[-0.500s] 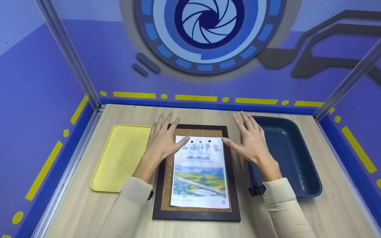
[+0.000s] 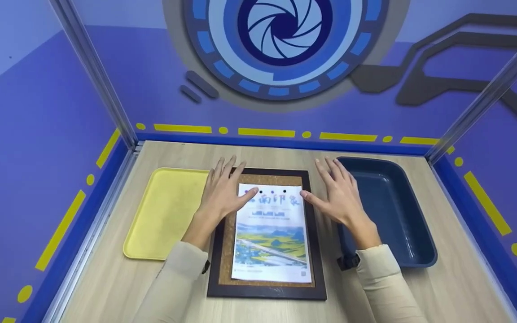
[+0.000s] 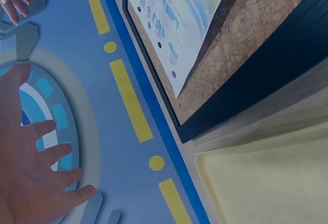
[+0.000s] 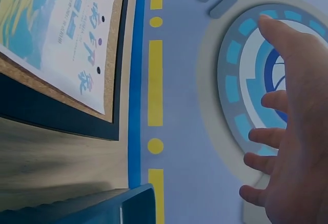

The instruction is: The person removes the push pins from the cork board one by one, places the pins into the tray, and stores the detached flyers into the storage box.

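Observation:
My left hand [image 2: 219, 192] hovers over the upper left of a dark-framed cork board [image 2: 267, 292], fingers spread and holding nothing. On the other side, my right hand [image 2: 342, 196] hangs between the board and the dark blue tray, its fingers spread too. A printed sheet [image 2: 269, 237] with a landscape picture and large characters lies on the cork. Several small dark and purple dots, like pin heads, run along its top edge; in the left wrist view a purple dot [image 3: 173, 74] sits near the sheet's corner. Both palms face each other across the sheet.
A yellow tray [image 2: 151, 224] lies left of the board, partly behind the left arm. The deep dark blue tray [image 2: 391, 211] stands to the right, beside the right forearm. A blue wall [image 2: 285, 116] closes off the table's back edge, with metal posts at the corners.
Both hands have shifted only slightly, the fingertips a little lower in the head view. The board, sheet and trays stay in place.

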Demonstrator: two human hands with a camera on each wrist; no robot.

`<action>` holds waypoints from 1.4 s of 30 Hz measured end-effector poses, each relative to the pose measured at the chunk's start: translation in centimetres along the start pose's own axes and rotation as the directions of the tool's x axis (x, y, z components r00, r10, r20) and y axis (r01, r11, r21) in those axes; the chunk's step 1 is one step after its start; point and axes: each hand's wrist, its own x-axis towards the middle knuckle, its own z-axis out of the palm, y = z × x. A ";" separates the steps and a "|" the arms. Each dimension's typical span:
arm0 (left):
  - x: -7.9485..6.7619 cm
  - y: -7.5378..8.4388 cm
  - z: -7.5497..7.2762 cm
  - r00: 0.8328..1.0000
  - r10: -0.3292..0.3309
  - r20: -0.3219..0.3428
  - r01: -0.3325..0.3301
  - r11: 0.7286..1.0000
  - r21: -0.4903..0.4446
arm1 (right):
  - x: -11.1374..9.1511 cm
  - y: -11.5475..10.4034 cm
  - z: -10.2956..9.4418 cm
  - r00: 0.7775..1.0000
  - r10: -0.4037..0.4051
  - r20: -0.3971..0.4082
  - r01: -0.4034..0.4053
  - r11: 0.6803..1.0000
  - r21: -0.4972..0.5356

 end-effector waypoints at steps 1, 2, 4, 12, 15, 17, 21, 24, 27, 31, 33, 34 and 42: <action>0.0 0.0 0.1 1.000 0.003 -0.001 -0.003 1.000 0.001 | -0.1 0.0 0.0 1.000 -0.001 -0.005 0.001 1.000 0.004; -0.1 0.0 0.1 1.000 0.006 -0.002 -0.006 1.000 0.003 | -0.1 0.0 0.1 1.000 -0.003 -0.011 0.003 1.000 0.010; -0.1 0.0 0.2 1.000 0.013 -0.011 -0.013 1.000 0.003 | -0.1 0.0 0.1 1.000 -0.007 -0.022 0.007 1.000 0.018; 0.0 0.1 0.3 0.998 0.047 -0.052 -0.049 0.998 -0.028 | -0.3 0.0 0.3 0.999 -0.014 -0.035 0.015 0.999 0.041; 0.0 0.1 0.6 0.997 0.045 -0.056 -0.047 0.998 -0.037 | -0.5 -0.2 0.7 0.998 -0.029 -0.059 0.033 0.997 0.063; 0.0 0.1 1.0 0.997 0.036 -0.066 -0.039 0.998 -0.050 | -0.7 -0.4 1.2 0.995 -0.050 -0.081 0.056 0.996 0.075; 0.0 0.0 2.1 0.996 0.011 -0.090 -0.019 0.996 -0.085 | -1.6 -1.3 2.9 0.991 -0.088 -0.096 0.098 0.990 0.098; -0.1 -0.1 3.2 0.996 -0.001 -0.084 -0.008 0.994 -0.110 | -2.7 -2.1 4.6 0.993 -0.098 -0.071 0.106 0.985 0.135; -0.2 -0.2 4.3 0.998 -0.008 -0.065 -0.002 0.989 -0.150 | -3.9 -3.0 6.4 0.994 -0.101 -0.036 0.107 0.973 0.202; -0.1 -0.3 5.5 0.998 -0.042 -0.043 0.030 0.965 -0.259 | -5.0 -3.7 8.6 0.992 -0.128 -0.001 0.123 0.952 0.279; 0.0 -0.3 6.0 0.997 -0.067 -0.033 0.053 0.949 -0.310 | -5.3 -3.8 9.6 0.988 -0.151 0.018 0.140 0.947 0.288; 0.1 -0.4 6.3 0.996 -0.078 -0.032 0.063 0.942 -0.330 | -5.4 -3.9 10.0 0.986 -0.162 0.033 0.146 0.948 0.281; 1.0 -1.1 8.7 0.992 -0.128 -0.008 0.112 0.901 -0.419 | -6.5 -3.5 12.1 0.956 -0.174 0.238 0.137 0.977 0.163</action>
